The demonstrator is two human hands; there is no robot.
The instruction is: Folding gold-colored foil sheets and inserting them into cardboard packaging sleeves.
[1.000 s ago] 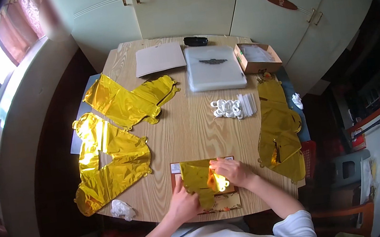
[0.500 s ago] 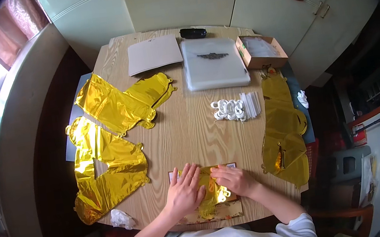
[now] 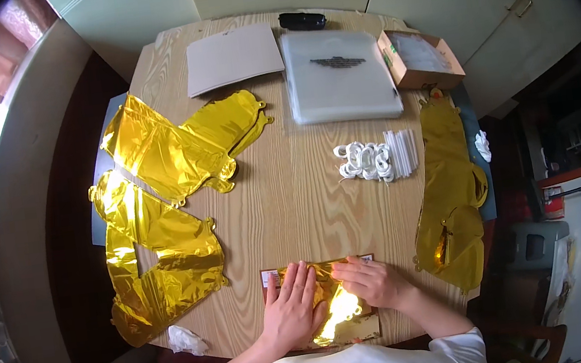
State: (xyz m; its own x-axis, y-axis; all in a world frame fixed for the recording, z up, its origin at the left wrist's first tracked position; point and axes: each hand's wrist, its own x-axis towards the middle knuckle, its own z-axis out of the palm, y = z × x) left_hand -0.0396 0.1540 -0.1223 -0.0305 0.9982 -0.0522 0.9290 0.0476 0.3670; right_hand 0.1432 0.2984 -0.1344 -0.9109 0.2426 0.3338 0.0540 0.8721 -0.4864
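Right, down at the near edge of the pale wood-grain table [image 3: 302, 216], here is the shiny folded piece of gold foil [image 3: 341, 312], lying on a flat printed brown-and-tan card [image 3: 367, 328], directly between the two hands. The left hand [image 3: 292, 305] is spread flat on it, palm down, fingers straight and pointing away from the body, its grip released. Over on the other side, the right hand [image 3: 371, 283] sits on the foil's upper right part with fingers bent; whether it pinches the foil or simply rests there, I cannot tell. The foil between them catches a bright glare. Out to the left, two large crinkled gold foil shapes [image 3: 169, 150] lie spread close together, with a crumpled white tissue [image 3: 186, 340] just beside the nearer one. Across on the right, a long, flat, duller gold foil shape [image 3: 445, 183] runs along the table's edge. Past the hands come looped white ribbon coils [image 3: 363, 161], right beside a row of clear thin tubes [image 3: 401, 153]. And at the far end: grey cardboard sheets [image 3: 234, 58], a stack of clear plastic bags [image 3: 344, 90], a small black case [image 3: 302, 20] and an open brown cardboard box [image 3: 442, 80] containing translucent packets.
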